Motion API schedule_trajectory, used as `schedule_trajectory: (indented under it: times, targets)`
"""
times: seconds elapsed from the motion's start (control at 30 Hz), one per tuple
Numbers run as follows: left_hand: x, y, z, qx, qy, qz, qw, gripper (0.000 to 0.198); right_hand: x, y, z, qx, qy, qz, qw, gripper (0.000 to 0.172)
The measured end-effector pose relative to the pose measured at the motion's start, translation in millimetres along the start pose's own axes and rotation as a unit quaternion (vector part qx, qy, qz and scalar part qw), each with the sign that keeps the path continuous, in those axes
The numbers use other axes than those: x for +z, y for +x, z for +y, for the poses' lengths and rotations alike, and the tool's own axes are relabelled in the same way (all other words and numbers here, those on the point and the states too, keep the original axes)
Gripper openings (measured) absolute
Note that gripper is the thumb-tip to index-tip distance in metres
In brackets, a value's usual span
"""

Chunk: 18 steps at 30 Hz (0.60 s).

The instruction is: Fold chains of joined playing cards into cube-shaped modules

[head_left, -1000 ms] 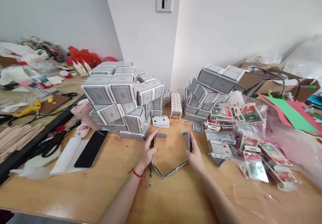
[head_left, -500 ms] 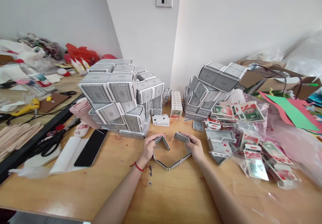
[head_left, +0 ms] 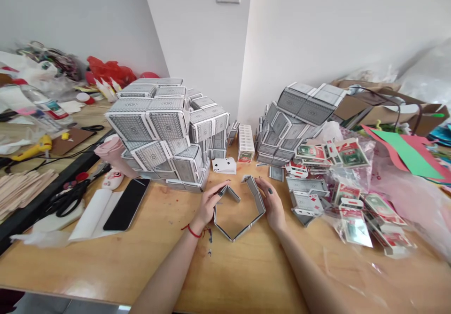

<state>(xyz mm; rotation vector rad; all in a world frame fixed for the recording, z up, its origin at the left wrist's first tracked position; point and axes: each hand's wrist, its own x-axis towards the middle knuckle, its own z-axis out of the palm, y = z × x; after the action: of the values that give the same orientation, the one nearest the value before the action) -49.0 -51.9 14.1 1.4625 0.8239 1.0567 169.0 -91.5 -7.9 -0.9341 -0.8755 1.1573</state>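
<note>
Head view: crinkled plastic [head_left: 391, 170] bears boxes [head_left: 355, 227]; I cannot tell if left fingers [head_left: 213, 191] grip the folded card strip [head_left: 259, 202]; right fingers [head_left: 269, 192] stay loosely uncurled.

Between the left hand [head_left: 207, 206] and right hand [head_left: 273, 206], the upright walls of the card frame [head_left: 259, 201] hem in a patch of bench [head_left: 232, 276], reachable from above. Beyond the hands, a low card pile [head_left: 224, 165] and then a box [head_left: 245, 144] narrow the lane between the left stack [head_left: 165, 121] and right stack [head_left: 292, 126], both tall. Left of the left hand, bare bench runs as far as the phone [head_left: 127, 205]. Right of the right hand, folded cards [head_left: 307, 202], then packs [head_left: 355, 224] and plastic [head_left: 394, 173], block a sideways reach. Nearer the person, between the forearms, there is open bench.
</note>
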Motion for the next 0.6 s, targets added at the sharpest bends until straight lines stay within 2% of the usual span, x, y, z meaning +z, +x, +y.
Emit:
schedule_trajectory:
  times: [0.23, 0.33, 0.43, 0.6]
  targets:
    - [-3.3, -13, 4, 0.05, -0.045, -0.022, 0.997, 0.054, -1, -7, -1, -0.034, -0.085, 0.006, 0.996, 0.055]
    - [-4.3, -24, 13, 0.064, 0.042, -0.066, 0.995, 0.075, 1, -11, -6, -0.047, -0.139, -0.023, 0.989, 0.058]
    - [-5.7, -29, 18, 0.06, 0.141, -0.127, 0.98, 0.096, 5, -12, -9, -0.04, -0.193, -0.053, 0.979, 0.063]
    - [-9.3, -26, 21, 0.06, 0.205, -0.174, 0.961, 0.099, 6, -9, -9, -0.036, -0.234, -0.043, 0.971, 0.068]
